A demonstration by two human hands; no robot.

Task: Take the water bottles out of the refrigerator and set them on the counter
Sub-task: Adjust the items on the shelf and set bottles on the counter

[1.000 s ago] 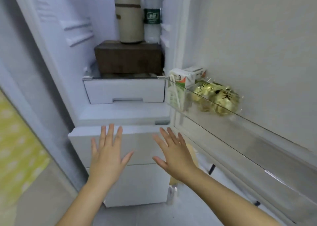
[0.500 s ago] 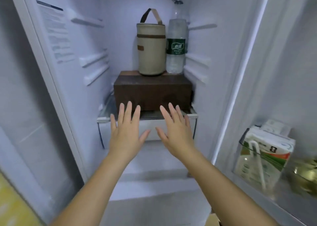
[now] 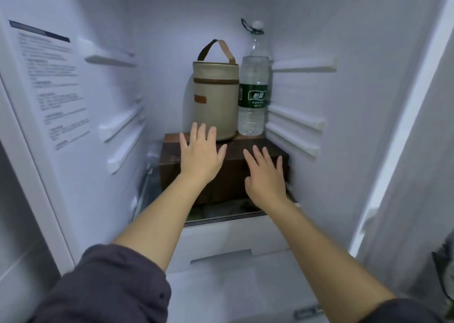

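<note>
White refrigerator walls (image 3: pixel 172 28) enclose a brown box (image 3: pixel 233 173); the water bottle (image 3: pixel 253 96) is stood on it beside a beige bag (image 3: pixel 215 96). Both the left hand (image 3: pixel 200 158) and right hand (image 3: pixel 265 175) are held with fingers released. The water bottle may be toppled if the bag is bumped.

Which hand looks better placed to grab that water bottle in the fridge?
Probably the right hand. The bottle stands at the right end of the box, beside the bag, and the open right hand is nearly below it. The left hand is in front of the bag.
</note>
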